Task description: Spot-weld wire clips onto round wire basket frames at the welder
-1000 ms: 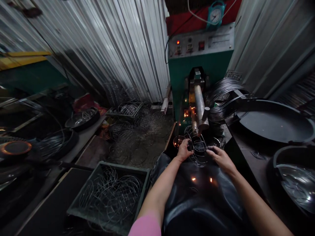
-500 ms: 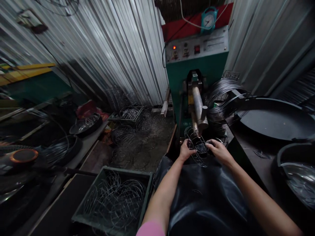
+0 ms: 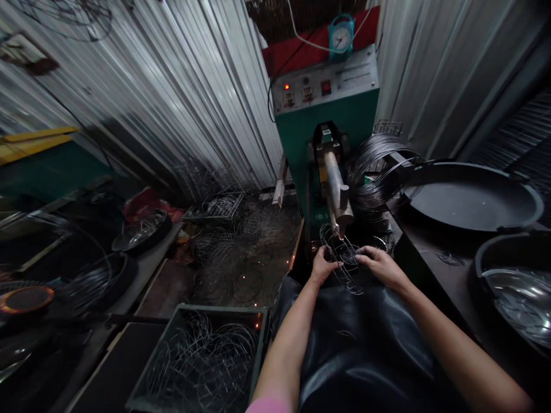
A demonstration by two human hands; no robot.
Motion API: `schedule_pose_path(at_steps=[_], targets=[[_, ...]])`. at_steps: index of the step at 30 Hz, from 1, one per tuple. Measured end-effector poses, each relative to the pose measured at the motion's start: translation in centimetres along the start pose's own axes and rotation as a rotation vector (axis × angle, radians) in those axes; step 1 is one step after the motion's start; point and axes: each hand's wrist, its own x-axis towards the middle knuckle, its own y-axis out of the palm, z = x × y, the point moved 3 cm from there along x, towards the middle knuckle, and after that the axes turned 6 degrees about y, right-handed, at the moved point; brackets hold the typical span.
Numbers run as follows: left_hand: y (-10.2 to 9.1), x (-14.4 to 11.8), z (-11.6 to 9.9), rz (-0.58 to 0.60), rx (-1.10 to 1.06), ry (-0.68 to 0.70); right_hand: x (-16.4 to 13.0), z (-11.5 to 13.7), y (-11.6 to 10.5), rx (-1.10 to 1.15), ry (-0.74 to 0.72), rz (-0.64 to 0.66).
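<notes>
Past the black apron [image 3: 357,338] on your lap, the fingers of your left hand [image 3: 321,267] and right hand [image 3: 381,266] grasp a wire frame [image 3: 346,256] near the apron's far edge, beneath a metal arm [image 3: 334,175], with a pan [image 3: 469,198] toward the far end of the desk [image 3: 428,249] at right and a green machine [image 3: 297,137] behind.

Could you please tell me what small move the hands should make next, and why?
I would suggest easing the wire frame slightly off the metal tip once the glow there fades: the left hand and right hand hold it from either side, and sparks show to the left, so moving sooner might disturb it.
</notes>
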Motion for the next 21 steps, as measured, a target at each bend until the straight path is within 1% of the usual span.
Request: schedule_pose_path(at_steps=[2,5,7,11,13,15,18,21], targets=[[0.1,0.0,-0.5,-0.022,-0.041,-0.021,0.9,0.8,0.2,-0.011,-0.033,-0.029],[0.4,-0.1,-0.8,0.022,-0.119,-0.066,1.2,1.1,0.3,0.019,-0.047,-0.034],[0.6,-0.5,-0.6,0.042,-0.167,-0.091,0.2,0.4,0.1,0.052,-0.031,-0.030],[0.6,-1.4,0.0,-0.036,-0.159,-0.097,-2.9,-1.4,0.1,0.077,0.053,0.073],[0.6,-1.7,0.2,-0.045,-0.168,-0.104,-3.7,-1.6,0.2,0.076,0.060,0.087],[0.7,-1.6,0.2,-0.046,-0.203,-0.127,-3.6,-1.2,0.2,0.085,0.040,0.056],[0.7,-1.0,0.3,-0.060,-0.259,-0.198,-2.3,-0.2,0.3,0.099,0.025,0.025],[0.6,-0.4,0.2,-0.061,-0.266,-0.268,-1.0,0.5,0.4,0.073,0.019,0.010]])
